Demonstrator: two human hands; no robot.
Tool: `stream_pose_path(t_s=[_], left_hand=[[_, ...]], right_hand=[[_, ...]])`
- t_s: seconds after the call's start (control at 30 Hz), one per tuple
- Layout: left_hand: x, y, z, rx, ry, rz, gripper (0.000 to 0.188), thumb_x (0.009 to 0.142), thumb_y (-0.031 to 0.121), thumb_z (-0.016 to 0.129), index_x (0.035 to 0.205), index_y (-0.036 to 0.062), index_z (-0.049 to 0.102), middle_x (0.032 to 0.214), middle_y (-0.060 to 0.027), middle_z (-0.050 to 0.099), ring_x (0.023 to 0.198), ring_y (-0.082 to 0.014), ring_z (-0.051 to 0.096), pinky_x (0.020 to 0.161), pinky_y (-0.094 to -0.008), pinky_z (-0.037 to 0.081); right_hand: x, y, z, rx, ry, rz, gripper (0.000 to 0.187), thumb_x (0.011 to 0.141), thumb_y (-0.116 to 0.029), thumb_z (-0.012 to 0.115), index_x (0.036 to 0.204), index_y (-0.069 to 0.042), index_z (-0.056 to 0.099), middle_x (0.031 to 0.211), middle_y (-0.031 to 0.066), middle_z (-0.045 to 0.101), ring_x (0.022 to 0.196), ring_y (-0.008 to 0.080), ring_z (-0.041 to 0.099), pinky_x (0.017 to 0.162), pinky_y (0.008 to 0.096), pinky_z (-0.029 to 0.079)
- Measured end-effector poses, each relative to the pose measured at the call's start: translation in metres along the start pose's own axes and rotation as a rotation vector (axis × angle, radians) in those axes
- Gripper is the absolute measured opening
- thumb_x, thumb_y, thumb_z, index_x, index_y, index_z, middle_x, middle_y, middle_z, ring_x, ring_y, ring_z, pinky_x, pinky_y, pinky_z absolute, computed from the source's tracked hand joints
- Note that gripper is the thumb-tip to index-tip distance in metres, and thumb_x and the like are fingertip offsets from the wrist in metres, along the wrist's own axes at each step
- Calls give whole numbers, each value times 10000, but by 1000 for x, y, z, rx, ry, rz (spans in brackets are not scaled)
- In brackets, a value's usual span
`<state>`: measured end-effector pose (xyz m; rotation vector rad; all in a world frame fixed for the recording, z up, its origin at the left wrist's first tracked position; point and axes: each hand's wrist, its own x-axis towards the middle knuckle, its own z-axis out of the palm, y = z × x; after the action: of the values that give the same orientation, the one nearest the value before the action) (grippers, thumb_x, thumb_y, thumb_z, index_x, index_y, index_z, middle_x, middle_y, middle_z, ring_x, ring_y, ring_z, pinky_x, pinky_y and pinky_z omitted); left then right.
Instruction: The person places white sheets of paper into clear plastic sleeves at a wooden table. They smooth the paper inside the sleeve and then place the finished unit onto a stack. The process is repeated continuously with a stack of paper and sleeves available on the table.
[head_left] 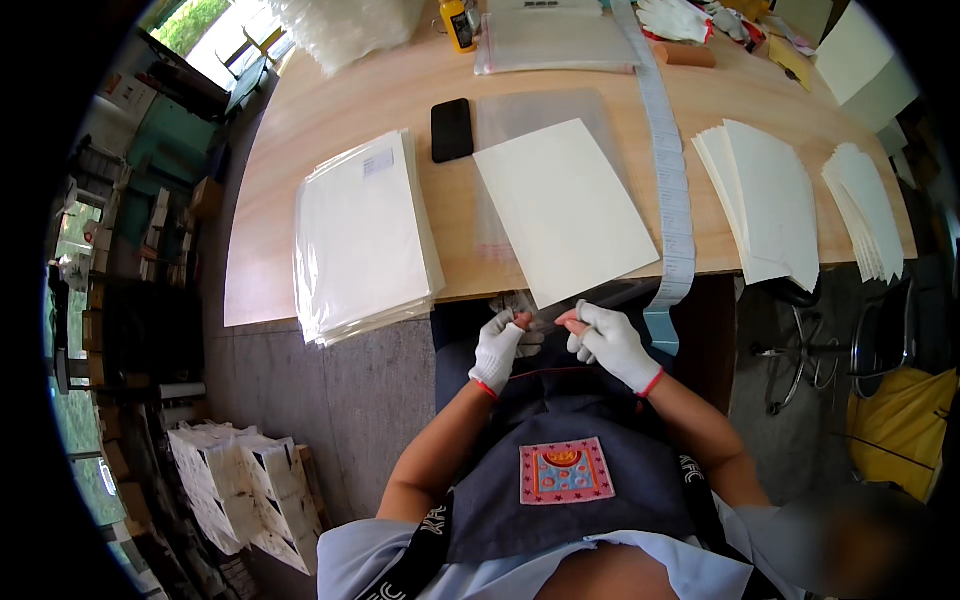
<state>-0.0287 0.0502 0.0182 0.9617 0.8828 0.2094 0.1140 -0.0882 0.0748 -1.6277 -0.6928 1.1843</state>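
My left hand (502, 346) and my right hand (612, 345) are close together at the table's front edge, in white gloves with bare fingertips. Both are closed in a pinch. Something thin and see-through seems to run between the fingertips, too faint to name. Just beyond them a white sheet (568, 210) lies slanted, its near corner jutting past the table edge. Under it is a clear plastic bag (490, 130). To the left sits a stack of bagged white sheets (360, 235), the top one bearing a small label.
A strip of labels (672, 190) runs down the table and hangs over its edge. Fanned white sheets (770, 200) and a smaller pile (865, 215) lie right. A black phone (452, 131), plastic bags (555, 45) and a yellow bottle (458, 25) are farther back.
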Motion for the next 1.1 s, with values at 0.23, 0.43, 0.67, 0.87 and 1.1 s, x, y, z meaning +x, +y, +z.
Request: stream_pose_path(t_s=[0.23,0.43,0.67,0.87,1.1], left_hand=[[-3,-1,-9,31,-103,-30,253,892,242,555,991,9,561,873,-78,641,714,-145,625,595,-250,522],[-9,12,-5,83,-94,-51,212,883,202,549,950,2,576,827,-89,645,662,-142,627,596,-254,532],[-4,9,2,-111,25,-23,212,859,214,590,925,13,575,885,-121,654,643,-155,637,574,-267,539],[-15,17,-8,-27,-106,-38,248,885,263,560,926,19,550,921,-134,646,680,-151,627,618,-268,529],[-21,22,-5,76,-93,-24,246,900,261,531,955,21,531,908,-131,637,689,-159,617,622,-277,521]], right_hand=[[32,-1,22,-1080,111,-516,118,809,-252,561,844,-141,542,633,72,617,595,252,623,490,388,465],[37,-8,26,-1251,17,-575,116,805,-242,568,851,-142,530,613,52,611,566,240,623,476,357,474],[12,-17,-12,-196,-50,-294,110,790,-130,609,802,-63,522,641,72,605,556,134,613,515,263,489],[-61,61,-126,218,650,-167,86,889,-80,529,860,-65,450,681,59,569,491,67,490,428,192,384],[-17,12,-32,-49,140,-150,125,823,-63,558,941,-36,592,759,64,642,642,99,616,538,226,461]])
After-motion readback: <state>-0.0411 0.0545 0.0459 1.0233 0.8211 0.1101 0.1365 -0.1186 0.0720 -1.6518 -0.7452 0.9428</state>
